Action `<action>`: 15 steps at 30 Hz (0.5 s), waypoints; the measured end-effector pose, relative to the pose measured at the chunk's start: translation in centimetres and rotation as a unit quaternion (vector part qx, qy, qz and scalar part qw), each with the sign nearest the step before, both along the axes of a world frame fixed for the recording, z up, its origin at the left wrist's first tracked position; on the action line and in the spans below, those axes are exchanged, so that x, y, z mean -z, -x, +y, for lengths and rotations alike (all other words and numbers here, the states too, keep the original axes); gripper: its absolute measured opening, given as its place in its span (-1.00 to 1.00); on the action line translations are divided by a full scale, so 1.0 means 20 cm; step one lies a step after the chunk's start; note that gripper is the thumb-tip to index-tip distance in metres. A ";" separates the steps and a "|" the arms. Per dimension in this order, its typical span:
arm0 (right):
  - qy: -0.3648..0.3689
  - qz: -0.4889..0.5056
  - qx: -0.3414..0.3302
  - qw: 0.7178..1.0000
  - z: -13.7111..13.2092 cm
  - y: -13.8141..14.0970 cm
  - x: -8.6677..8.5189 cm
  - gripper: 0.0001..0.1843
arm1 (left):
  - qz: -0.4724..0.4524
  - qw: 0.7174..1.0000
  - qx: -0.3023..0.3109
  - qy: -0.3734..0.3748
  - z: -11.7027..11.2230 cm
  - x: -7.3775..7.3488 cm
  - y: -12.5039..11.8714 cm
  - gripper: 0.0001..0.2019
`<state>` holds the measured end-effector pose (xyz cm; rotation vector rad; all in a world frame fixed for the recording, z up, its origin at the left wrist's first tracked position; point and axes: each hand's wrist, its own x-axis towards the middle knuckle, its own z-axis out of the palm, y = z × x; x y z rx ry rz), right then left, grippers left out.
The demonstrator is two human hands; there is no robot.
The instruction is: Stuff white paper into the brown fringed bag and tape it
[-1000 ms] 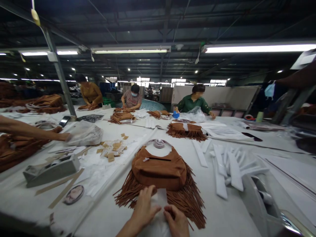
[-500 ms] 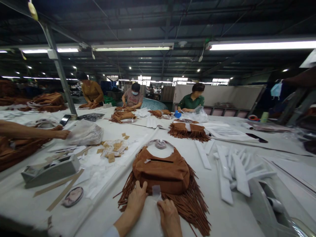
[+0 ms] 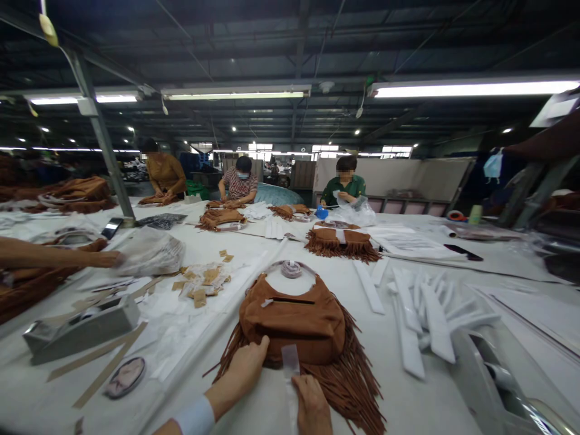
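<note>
1. Brown suede-like bag (image 3: 292,326), fringed: lying on the white worktop (image 3: 194,350) straight ahead of me, slot side up, fringe fanned out at both sides.
2. My left hand (image 3: 240,370): at the bag's lower left edge, index finger extended onto it. Cannot tell whether it grips or only presses.
3. My right hand (image 3: 312,402): just below the bag, fingers curled together at the right edge of a translucent strip (image 3: 290,360). Firmness of pinch cannot be told.
4. Strip: upper end overlaps the bag's lower edge in view; remainder runs down between my hands.
5. Coiled strap (image 3: 291,269): at the far end of the bag's handle loop.
6. Left of bag: grey tape dispenser (image 3: 84,332); small tan packets (image 3: 211,276) farther back.
7. Right of bag: heaped white wrapped pieces (image 3: 435,326).
8. Beyond bag: second fringed bag (image 3: 342,238); co-worker in green (image 3: 339,188).
</note>
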<state>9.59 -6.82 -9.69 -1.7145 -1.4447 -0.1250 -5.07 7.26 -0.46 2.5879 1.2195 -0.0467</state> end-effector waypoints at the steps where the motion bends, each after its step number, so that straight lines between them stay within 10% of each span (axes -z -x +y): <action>1: -0.006 0.004 -0.004 1.000 0.00 -0.01 0.01 -0.61 | -0.013 1.000 0.002 0.009 0.01 -0.01 0.00 -0.54; 9: 0.001 0.091 -0.142 0.986 0.01 0.07 0.04 -0.55 | -0.106 0.991 -0.002 0.078 0.14 -0.10 0.00 -0.80; 15: 0.127 0.300 -0.032 0.945 0.11 0.13 -0.16 -0.64 | -0.151 0.983 -0.011 0.108 0.20 -0.21 -0.02 -0.83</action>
